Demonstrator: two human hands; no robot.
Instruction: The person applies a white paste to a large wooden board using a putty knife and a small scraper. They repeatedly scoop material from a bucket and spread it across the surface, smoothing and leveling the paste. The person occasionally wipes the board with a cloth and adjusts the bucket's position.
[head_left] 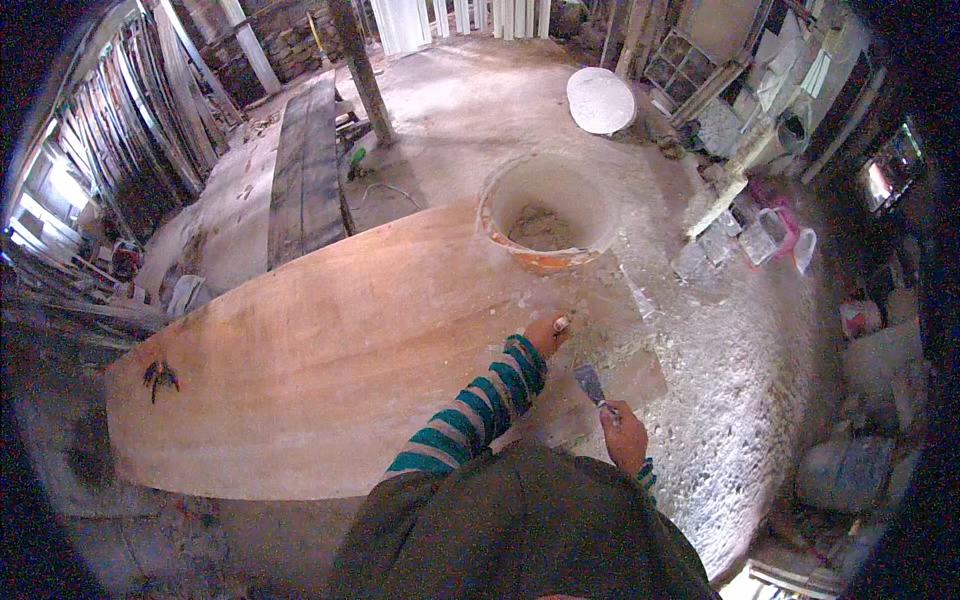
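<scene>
In my right hand point(625, 437) is a putty knife point(590, 382), its flat metal blade pointing away from me, over the dusty right end of a large plywood board point(310, 330). My left hand point(545, 334), in a green-and-grey striped sleeve, is closed low over the board, left of the blade. A small pale rounded end shows at its fingers; the rest of what it grips is hidden. Just beyond my left hand a round bucket point(484, 222), crusted with pale plaster, stands at the board's far edge with some greyish material at its bottom.
Pale, rough plaster residue point(730, 400) covers the ground to the right. A white round lid point(601, 101) lies farther off. A dark plank point(307, 175) and a wooden post point(362, 75) are beyond the board. A black claw-like thing point(160, 378) sits at the board's left end.
</scene>
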